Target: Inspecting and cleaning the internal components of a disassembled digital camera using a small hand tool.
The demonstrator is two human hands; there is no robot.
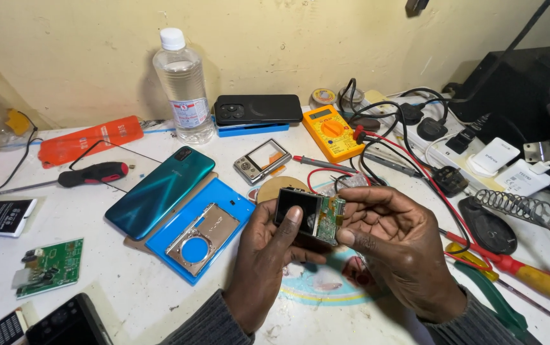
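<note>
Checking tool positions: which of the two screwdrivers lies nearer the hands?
The red-and-yellow-handled screwdriver, just beside the right hand. The black-and-red-handled screwdriver lies far left, beyond the teal phone.

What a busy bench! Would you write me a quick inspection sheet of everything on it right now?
Surface: white worktable, scuffed and stained.
Job's things: small opened device with a dark screen and a bare green circuit board, held up between both hands.
Clutter: teal phone, silver camera frame, blue cover, clear bottle, orange multimeter, red-and-black screwdriver, loose green board, soldering-iron stand.
Grippers: left hand with its thumb on the screen; right hand pinching the board edge.
Cables: red and black probe leads; black plugs in a white power strip.
Surroundings: yellowish wall behind the bench.
</note>
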